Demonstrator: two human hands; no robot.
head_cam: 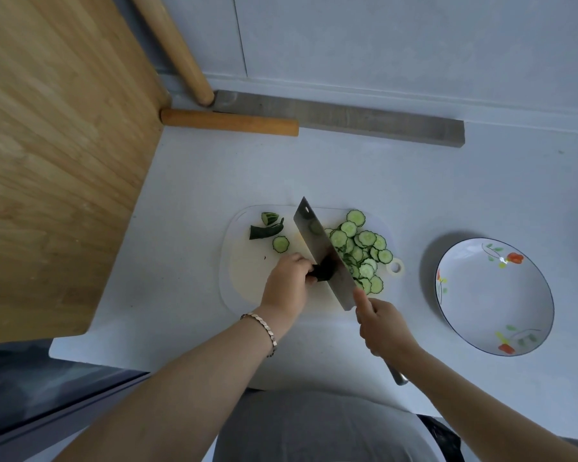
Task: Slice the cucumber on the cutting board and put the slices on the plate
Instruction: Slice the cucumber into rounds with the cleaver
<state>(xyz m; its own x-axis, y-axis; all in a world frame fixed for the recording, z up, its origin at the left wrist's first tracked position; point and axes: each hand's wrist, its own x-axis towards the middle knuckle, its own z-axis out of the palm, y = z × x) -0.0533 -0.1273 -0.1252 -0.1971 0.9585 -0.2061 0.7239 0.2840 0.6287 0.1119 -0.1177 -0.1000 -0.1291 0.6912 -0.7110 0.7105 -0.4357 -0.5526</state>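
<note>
The pale desk (pixel 187 195) carries a white cutting board (pixel 244 288) near its front edge. A flowered plate (pixel 494 295) sits apart to its right. A wooden rod (pixel 229 122) and a grey bar (pixel 364 125) lie along the back, and a big wooden board (pixel 57 161) covers the left.

Soft cool daylight, shadow left of the plate (pixel 494 295), wide-angle bending at edges, mild blur

Home kitchen: cutting board (pixel 247 281), cleaver (pixel 321 251), plate (pixel 494 301).
</note>
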